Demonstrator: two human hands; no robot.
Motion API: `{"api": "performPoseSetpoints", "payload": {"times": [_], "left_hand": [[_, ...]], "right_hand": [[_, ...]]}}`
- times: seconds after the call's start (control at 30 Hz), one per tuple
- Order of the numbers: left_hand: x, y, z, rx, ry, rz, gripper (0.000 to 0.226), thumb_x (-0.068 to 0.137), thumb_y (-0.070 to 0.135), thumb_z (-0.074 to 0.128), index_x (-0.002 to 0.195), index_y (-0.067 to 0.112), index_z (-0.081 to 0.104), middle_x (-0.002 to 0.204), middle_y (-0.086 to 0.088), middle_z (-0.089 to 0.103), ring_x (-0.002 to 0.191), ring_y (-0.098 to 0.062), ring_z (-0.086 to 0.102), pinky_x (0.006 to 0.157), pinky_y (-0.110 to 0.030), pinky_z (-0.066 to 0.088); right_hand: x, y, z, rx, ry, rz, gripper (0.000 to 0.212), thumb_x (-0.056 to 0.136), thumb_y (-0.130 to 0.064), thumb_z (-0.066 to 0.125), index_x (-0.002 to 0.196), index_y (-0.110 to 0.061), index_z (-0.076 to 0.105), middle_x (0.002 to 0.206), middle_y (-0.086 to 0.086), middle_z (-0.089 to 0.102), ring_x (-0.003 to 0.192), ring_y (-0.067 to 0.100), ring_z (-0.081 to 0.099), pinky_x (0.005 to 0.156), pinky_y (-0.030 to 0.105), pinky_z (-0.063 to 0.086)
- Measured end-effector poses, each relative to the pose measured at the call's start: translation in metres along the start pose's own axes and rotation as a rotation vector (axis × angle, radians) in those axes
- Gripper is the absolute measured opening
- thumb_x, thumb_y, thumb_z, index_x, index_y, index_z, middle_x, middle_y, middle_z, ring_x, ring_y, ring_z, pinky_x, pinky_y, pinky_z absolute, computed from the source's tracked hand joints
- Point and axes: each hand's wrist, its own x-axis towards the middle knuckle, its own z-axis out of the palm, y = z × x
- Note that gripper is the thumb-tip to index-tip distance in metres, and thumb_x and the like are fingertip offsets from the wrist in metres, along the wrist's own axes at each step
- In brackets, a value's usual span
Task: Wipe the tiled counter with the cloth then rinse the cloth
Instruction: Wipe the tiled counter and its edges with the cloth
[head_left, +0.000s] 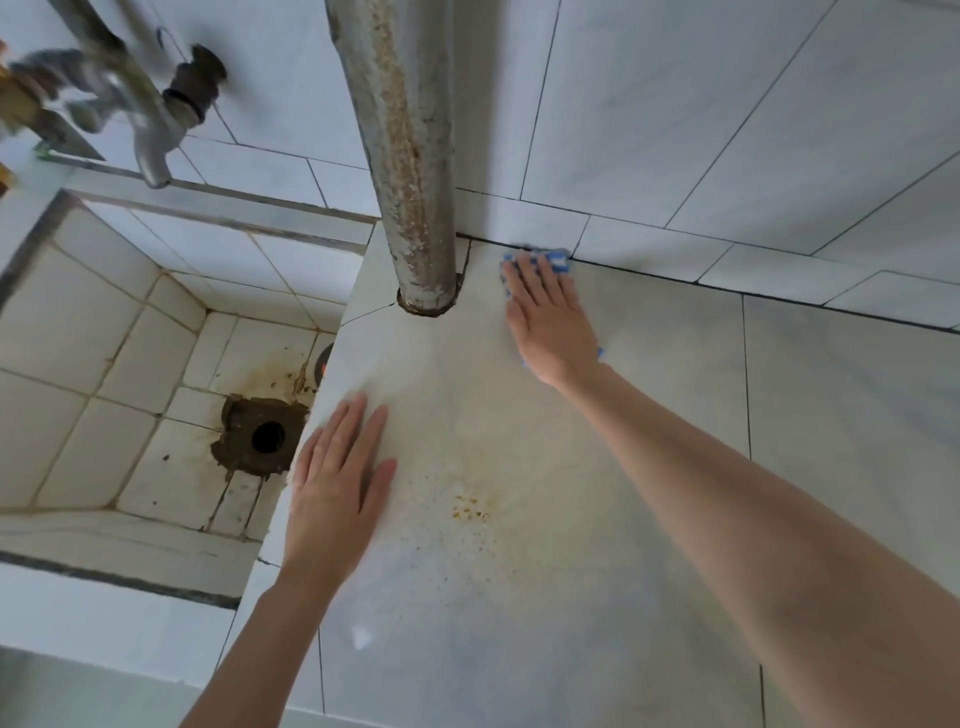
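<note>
Stained tiled counter (519, 519) lies under you. Your right hand (550, 317) presses the cloth (553, 258) flat-fingered by the wall; your left hand (337, 483) rests flat, holding nothing.

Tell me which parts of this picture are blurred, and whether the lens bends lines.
Head view: the tap at upper left is smeared by motion blur; the left hand is slightly soft, the right hand on the cloth sharper; wall tile seams fan outward, a wide-angle effect.
</note>
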Motion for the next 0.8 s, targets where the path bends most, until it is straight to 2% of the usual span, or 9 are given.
{"api": "performPoseSetpoints", "payload": {"times": [0.1, 0.2, 0.27, 0.33, 0.47, 0.6, 0.7, 0.73, 0.8], "left_hand": [[0.000, -0.001, -0.001, -0.002, 0.003, 0.006, 0.054, 0.096, 0.043, 0.028, 0.147, 0.025, 0.027, 0.156, 0.006, 0.017, 0.144, -0.005, 0.006, 0.118, -0.026, 0.000], [0.000, -0.001, -0.001, -0.009, -0.002, 0.000, 0.054, 0.096, 0.043, 0.028, 0.147, 0.024, 0.027, 0.156, 0.006, 0.016, 0.145, -0.005, 0.005, 0.118, -0.027, 0.000], [0.002, 0.000, 0.000, -0.020, 0.002, -0.006, 0.055, 0.095, 0.044, 0.029, 0.146, 0.024, 0.028, 0.156, 0.006, 0.016, 0.144, -0.004, 0.004, 0.118, -0.025, -0.002], [0.003, 0.003, 0.000, -0.034, 0.005, -0.022, 0.055, 0.095, 0.045, 0.032, 0.146, 0.024, 0.029, 0.156, 0.006, 0.017, 0.144, -0.004, 0.004, 0.118, -0.028, 0.001], [0.002, 0.005, 0.000, -0.046, 0.015, -0.029, 0.051, 0.098, 0.039, 0.035, 0.146, 0.021, 0.031, 0.156, 0.003, 0.020, 0.144, -0.006, 0.006, 0.118, -0.029, 0.001], [0.003, 0.006, 0.000, -0.043, 0.010, -0.013, 0.052, 0.098, 0.039, 0.032, 0.146, 0.019, 0.030, 0.156, 0.002, 0.019, 0.144, -0.006, 0.006, 0.117, -0.023, -0.003], [0.002, 0.006, 0.001, -0.037, 0.005, -0.005, 0.050, 0.100, 0.036, 0.032, 0.147, 0.019, 0.027, 0.156, 0.003, 0.016, 0.144, -0.006, 0.003, 0.117, -0.022, -0.005], [0.002, 0.007, 0.000, -0.047, 0.002, -0.008, 0.050, 0.100, 0.034, 0.032, 0.147, 0.018, 0.027, 0.156, 0.003, 0.015, 0.144, -0.005, 0.002, 0.117, -0.022, -0.005], [-0.001, 0.007, -0.004, -0.093, 0.018, -0.032, 0.050, 0.098, 0.029, 0.032, 0.147, 0.019, 0.026, 0.156, 0.003, 0.014, 0.144, -0.004, 0.001, 0.116, -0.022, -0.004]], "right_hand": [[-0.022, -0.035, 0.008, 0.041, -0.033, -0.184, 0.052, 0.100, -0.033, 0.009, 0.150, -0.019, 0.006, 0.159, 0.000, 0.003, 0.146, 0.017, -0.003, 0.115, 0.032, -0.008], [-0.060, -0.032, 0.015, 0.023, -0.032, -0.385, 0.053, 0.099, -0.035, 0.008, 0.149, -0.022, 0.018, 0.156, -0.002, 0.017, 0.145, 0.017, 0.009, 0.117, 0.033, 0.001], [-0.063, -0.004, 0.013, 0.032, -0.006, -0.270, 0.054, 0.099, -0.036, 0.003, 0.148, -0.024, 0.022, 0.155, -0.003, 0.022, 0.144, 0.016, 0.014, 0.116, 0.031, 0.005], [-0.063, 0.031, 0.007, 0.043, 0.040, -0.053, 0.059, 0.096, -0.040, -0.005, 0.149, -0.025, 0.017, 0.156, -0.005, 0.018, 0.145, 0.014, 0.010, 0.116, 0.030, 0.004], [-0.075, 0.115, 0.002, -0.059, 0.064, 0.231, 0.054, 0.097, -0.027, 0.015, 0.149, -0.010, 0.015, 0.156, 0.007, 0.016, 0.145, 0.028, 0.011, 0.117, 0.039, 0.007], [-0.091, 0.154, -0.006, 0.056, 0.083, 0.602, 0.050, 0.101, -0.025, 0.011, 0.151, -0.014, 0.008, 0.158, 0.007, 0.007, 0.146, 0.022, 0.001, 0.118, 0.038, 0.002], [-0.094, 0.123, 0.001, 0.044, 0.116, 0.571, 0.058, 0.097, -0.031, 0.000, 0.150, -0.010, 0.009, 0.158, 0.010, 0.010, 0.146, 0.026, 0.005, 0.117, 0.041, 0.005], [-0.097, 0.104, 0.004, 0.044, 0.125, 0.485, 0.064, 0.093, -0.033, -0.003, 0.149, -0.008, 0.013, 0.156, 0.011, 0.015, 0.145, 0.028, 0.010, 0.117, 0.042, 0.008], [-0.113, 0.052, 0.015, 0.065, 0.109, 0.264, 0.061, 0.095, -0.032, 0.005, 0.147, -0.007, 0.025, 0.153, 0.012, 0.027, 0.142, 0.032, 0.020, 0.116, 0.043, 0.013]]}}
